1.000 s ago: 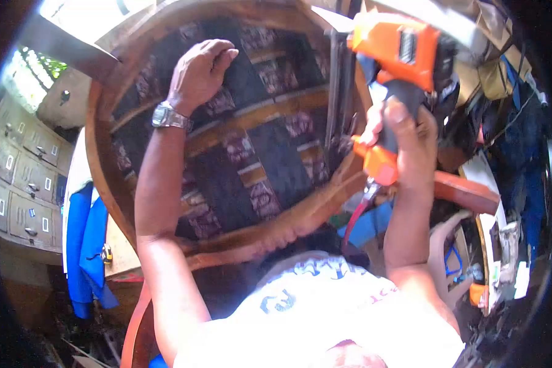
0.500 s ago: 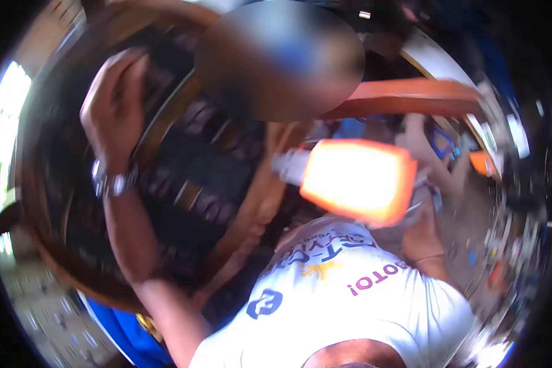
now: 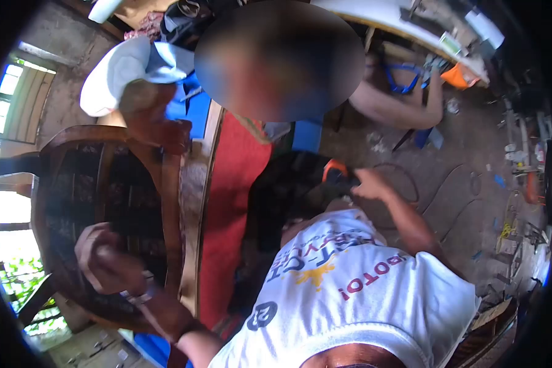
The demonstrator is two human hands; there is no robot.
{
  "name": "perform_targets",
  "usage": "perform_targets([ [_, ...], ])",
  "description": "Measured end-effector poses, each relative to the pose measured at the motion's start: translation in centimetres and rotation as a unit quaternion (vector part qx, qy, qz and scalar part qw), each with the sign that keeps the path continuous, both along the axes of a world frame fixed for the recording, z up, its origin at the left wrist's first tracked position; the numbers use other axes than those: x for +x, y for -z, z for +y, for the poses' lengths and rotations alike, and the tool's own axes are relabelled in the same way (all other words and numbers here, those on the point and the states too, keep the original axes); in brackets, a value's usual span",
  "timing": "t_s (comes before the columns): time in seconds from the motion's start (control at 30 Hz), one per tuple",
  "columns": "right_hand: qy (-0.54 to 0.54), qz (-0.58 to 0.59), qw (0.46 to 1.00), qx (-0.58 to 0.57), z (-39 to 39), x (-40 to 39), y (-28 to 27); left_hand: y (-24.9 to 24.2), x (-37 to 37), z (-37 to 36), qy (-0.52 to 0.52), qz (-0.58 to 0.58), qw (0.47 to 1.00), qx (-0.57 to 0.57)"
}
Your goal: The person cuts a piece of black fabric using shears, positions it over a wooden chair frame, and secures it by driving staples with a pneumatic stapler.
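Note:
My left hand (image 3: 104, 260), with a metal watch at its wrist, is over a dark panel (image 3: 144, 218) set in a curved brown wooden frame (image 3: 173, 245). Its fingers look curled together, and blur hides what they hold, if anything. Out to the other side, my right hand (image 3: 371, 184) grips an orange-and-black power tool (image 3: 336, 172). The tool is partly dark and its exact kind does not show. A red surface (image 3: 227, 208) runs between the wooden frame and my body.
A person in a white cap (image 3: 113, 76) is beyond the frame, and a bent arm (image 3: 405, 116) reaches in farther right. An orange object (image 3: 460, 76) lies near the bench edge. Cords (image 3: 435, 196) and scraps lie on the floor. A blurred oval covers the upper middle.
The view has swung, and the frame now appears farther left. My right hand has moved the tool away, lower and darker in view. My left hand now appears lower over the panel.

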State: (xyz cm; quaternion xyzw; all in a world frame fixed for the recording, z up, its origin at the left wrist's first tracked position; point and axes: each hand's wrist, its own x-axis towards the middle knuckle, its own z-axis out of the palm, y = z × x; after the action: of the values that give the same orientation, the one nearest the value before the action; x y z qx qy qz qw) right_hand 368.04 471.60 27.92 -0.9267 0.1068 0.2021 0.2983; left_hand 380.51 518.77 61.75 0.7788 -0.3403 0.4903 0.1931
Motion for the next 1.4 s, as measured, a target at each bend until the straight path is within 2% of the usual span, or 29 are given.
perform_targets([
  [0.03, 0.029, -0.025, 0.999, 0.016, -1.7, -1.1, 2.3, 2.2, -1.4, -2.5, 0.013, 0.039, 0.999, -0.007],
  [0.07, 0.046, -0.06, 0.996, 0.052, -3.1, -2.5, 5.7, 4.8, -2.9, -4.4, -0.07, 0.118, 0.989, 0.052],
  [0.1, 0.071, -0.047, 0.996, 0.031, -3.5, -3.6, 7.4, 7.8, -3.4, -6.2, -0.077, 0.182, 0.976, 0.093],
  [0.13, 0.099, -0.025, 0.995, 0.01, -3.4, -5.4, 8.6, 11.3, -3.8, -7.7, 0.005, 0.284, 0.956, 0.074],
  [0.17, 0.109, 0.025, 0.994, 0.006, -2.7, -7.4, 9.1, 14.4, -5.3, -9.3, 0.011, 0.433, 0.898, 0.075],
  [0.2, 0.118, 0.071, 0.991, -0.005, -2.4, -8.2, 9.2, 20.1, -6.9, -8.0, 0.014, 0.618, 0.786, -0.022],
  [0.27, 0.12, 0.145, 0.982, -0.023, -2.1, -8.8, 9.0, 24.8, -10.1, -9.4, -0.024, 0.809, 0.588, -0.009],
  [0.33, 0.107, 0.226, 0.968, -0.02, -0.2, -10.2, 8.9, 32.1, -12.4, -7.0, -0.012, 0.784, 0.572, 0.241],
  [0.43, 0.113, 0.218, 0.967, -0.061, 3.6, -14.3, 13.1, 40.5, -12.9, -4.9, 0.181, 0.752, 0.53, 0.348],
  [0.53, 0.11, 0.177, 0.976, -0.058, 7.1, -18.0, 15.9, 52.3, -12.2, -1.0, 0.153, 0.739, 0.502, 0.423],
  [0.6, 0.102, 0.161, 0.98, -0.051, 8.9, -19.4, 17.2, 61.5, -10.4, 1.5, 0.234, 0.427, 0.578, 0.655],
  [0.67, 0.088, 0.171, 0.981, -0.026, 10.3, -20.7, 17.7, 70.5, -6.6, 3.7, 0.128, 0.502, 0.447, 0.729],
  [0.7, 0.075, 0.162, 0.983, -0.048, 11.1, -21.6, 17.9, 70.6, -5.0, 1.7, 0.047, 0.665, 0.547, 0.506],
  [0.73, 0.061, 0.154, 0.984, -0.068, 12.0, -22.5, 17.9, 69.7, -3.0, -1.0, -0.047, 0.768, 0.592, 0.24],
  [0.8, 0.045, 0.15, 0.981, -0.114, 12.7, -21.7, 19.0, 73.9, -0.6, -3.4, -0.058, 0.771, 0.611, 0.17],
  [0.87, 0.038, 0.177, 0.971, -0.155, 13.8, -20.8, 17.8, 77.6, 0.5, -4.9, -0.011, 0.771, 0.611, 0.178],
  [0.93, 0.082, 0.222, 0.966, -0.105, 14.7, -19.9, 17.5, 77.9, 1.5, -6.6, -0.009, 0.778, 0.546, 0.311],
  [1.0, 0.088, 0.243, 0.962, -0.093, 14.4, -18.9, 17.4, 77.1, 2.7, -8.7, 0.01, 0.8, 0.531, 0.279],
  [1.07, 0.069, 0.245, 0.96, -0.116, 15.0, -18.6, 17.9, 79.8, 5.1, -10.0, 0.031, 0.813, 0.526, 0.249],
  [1.17, 0.045, 0.143, 0.975, -0.162, 15.9, -19.0, 18.5, 84.6, 8.0, -10.9, 0.03, 0.749, 0.594, 0.291],
  [1.23, 0.064, 0.202, 0.967, -0.144, 16.0, -18.7, 18.4, 88.0, 9.5, -10.8, 0.038, 0.739, 0.593, 0.317],
  [1.27, 0.071, 0.234, 0.961, -0.132, 15.7, -18.4, 18.3, 89.0, 10.7, -11.6, 0.016, 0.757, 0.543, 0.363],
  [1.3, 0.085, 0.231, 0.96, -0.134, 15.7, -18.1, 18.3, 90.2, 11.7, -11.3, 0.027, 0.752, 0.52, 0.404],
  [1.33, 0.099, 0.225, 0.96, -0.136, 15.7, -18.0, 18.4, 93.4, 11.4, -9.8, 0.047, 0.719, 0.55, 0.423],
  [1.4, 0.122, 0.211, 0.961, -0.134, 15.3, -17.1, 18.8, 95.5, 11.1, -8.8, 0.028, 0.728, 0.51, 0.457],
])
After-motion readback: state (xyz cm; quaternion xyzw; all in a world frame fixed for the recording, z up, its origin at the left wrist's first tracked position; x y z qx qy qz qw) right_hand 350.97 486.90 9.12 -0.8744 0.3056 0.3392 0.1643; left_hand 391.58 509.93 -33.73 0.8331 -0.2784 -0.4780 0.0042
